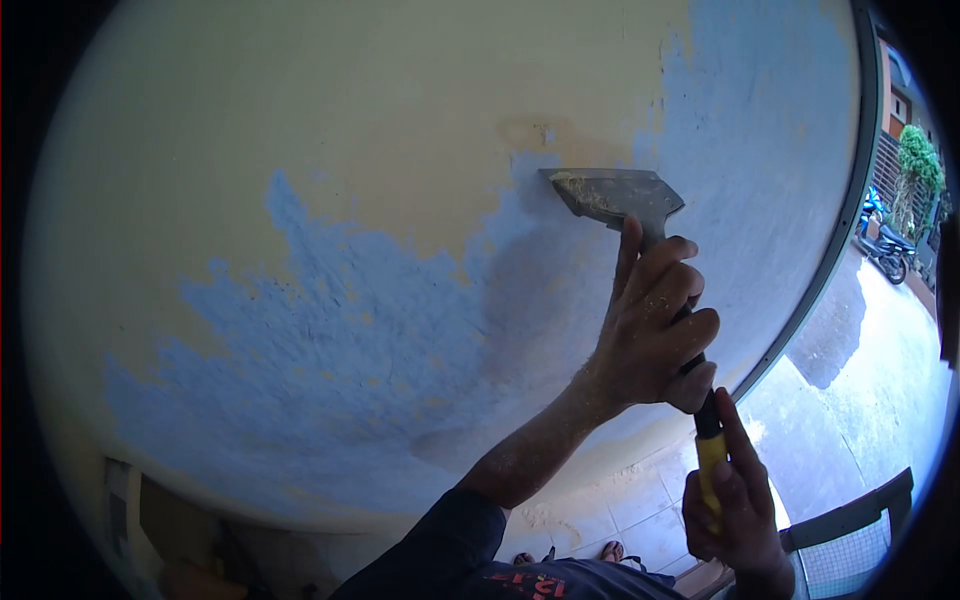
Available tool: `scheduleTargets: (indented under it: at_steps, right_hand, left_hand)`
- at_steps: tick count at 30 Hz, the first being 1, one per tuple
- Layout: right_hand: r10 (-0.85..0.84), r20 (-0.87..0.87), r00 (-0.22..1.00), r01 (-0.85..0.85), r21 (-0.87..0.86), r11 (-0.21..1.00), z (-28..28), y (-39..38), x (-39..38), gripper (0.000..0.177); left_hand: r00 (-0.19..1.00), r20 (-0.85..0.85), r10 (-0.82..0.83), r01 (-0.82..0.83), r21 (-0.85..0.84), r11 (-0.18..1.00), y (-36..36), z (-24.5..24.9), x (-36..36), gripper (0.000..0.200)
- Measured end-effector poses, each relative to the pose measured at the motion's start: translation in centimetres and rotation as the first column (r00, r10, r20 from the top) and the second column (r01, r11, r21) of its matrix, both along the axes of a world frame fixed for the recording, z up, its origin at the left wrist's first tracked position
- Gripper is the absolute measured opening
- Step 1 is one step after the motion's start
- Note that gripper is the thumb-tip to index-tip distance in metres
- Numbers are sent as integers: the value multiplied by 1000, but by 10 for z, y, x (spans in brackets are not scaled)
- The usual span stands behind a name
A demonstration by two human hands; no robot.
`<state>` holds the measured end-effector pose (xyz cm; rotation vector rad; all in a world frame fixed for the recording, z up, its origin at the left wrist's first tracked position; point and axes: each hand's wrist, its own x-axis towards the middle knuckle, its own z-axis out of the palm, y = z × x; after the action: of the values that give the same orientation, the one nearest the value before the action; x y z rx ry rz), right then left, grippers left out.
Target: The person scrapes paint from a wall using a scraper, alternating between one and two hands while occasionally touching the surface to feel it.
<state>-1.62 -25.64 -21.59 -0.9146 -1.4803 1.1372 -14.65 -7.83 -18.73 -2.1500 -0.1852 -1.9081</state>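
Note:
A wide-bladed wall scraper (615, 193) rests with its edge at the wall (400, 150), where cream paint meets an exposed blue layer (340, 300). Pale shavings cling to the blade. My left hand (655, 325) is closed around the dark shaft just below the blade, with one finger stretched up toward the head. Lower down, my right hand (735, 505) grips the yellow and black handle (711, 460), one finger lying along it. Part of the handle is hidden behind my fingers.
A dark frame edge (840, 235) borders the wall on the right. Beyond it are paving, a motorcycle (886, 250) and a green shrub (918, 160). Paint crumbs lie on the floor tiles (590, 515) near my sandalled feet. A mesh panel (850, 560) stands at lower right.

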Motion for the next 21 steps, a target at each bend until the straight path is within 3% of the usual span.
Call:
scheduleTargets:
  at_steps: [1, 3, 5, 8, 11, 13, 15, 17, 19, 21]
  right_hand:
    - [-7, 0, 1000, 7, -1, 1000, 7, 0, -2, 60]
    - [72, -174, 982, -95, -132, 987, 31, 0, -7, 60]
    - [93, -204, 974, -119, -116, 986, 29, 1, -4, 60]
    - [35, -144, 989, -49, -96, 994, 31, -8, -12, 61]
    - [-31, -124, 992, 24, -57, 998, 23, -2, -17, 61]
    - [89, -173, 981, -101, -66, 993, 36, 7, -13, 62]
    - [73, -138, 988, -79, -40, 996, 41, 7, -15, 63]
    - [61, -98, 993, -65, -37, 997, 34, 1, -13, 62]
    - [53, -83, 995, -60, -83, 995, 19, -5, -8, 64]
    - [-12, -29, 1000, 11, -45, 999, 21, -5, -13, 66]
  left_hand:
    - [1000, 0, -7, 7, -1, 1000, 3, 6, -1, 43]
    - [998, 52, -39, 33, 110, 993, 11, 26, 0, 46]
    - [1000, 23, -20, 17, 122, 992, 10, 32, -2, 48]
    - [994, 83, -64, 60, 48, 997, 2, 17, 4, 52]
    - [992, 93, -84, 76, 86, 993, 9, 23, 3, 52]
    - [993, 87, -80, 70, 114, 991, 15, 40, -3, 51]
    - [999, 34, -25, 19, 177, 984, 16, 53, -7, 43]
    - [997, 56, -54, 44, 173, 984, 7, 32, -1, 34]
    - [999, 44, -24, 23, 16, 1000, -4, 9, -1, 30]
    - [1000, 9, -10, 10, -14, 1000, 0, 11, -4, 30]
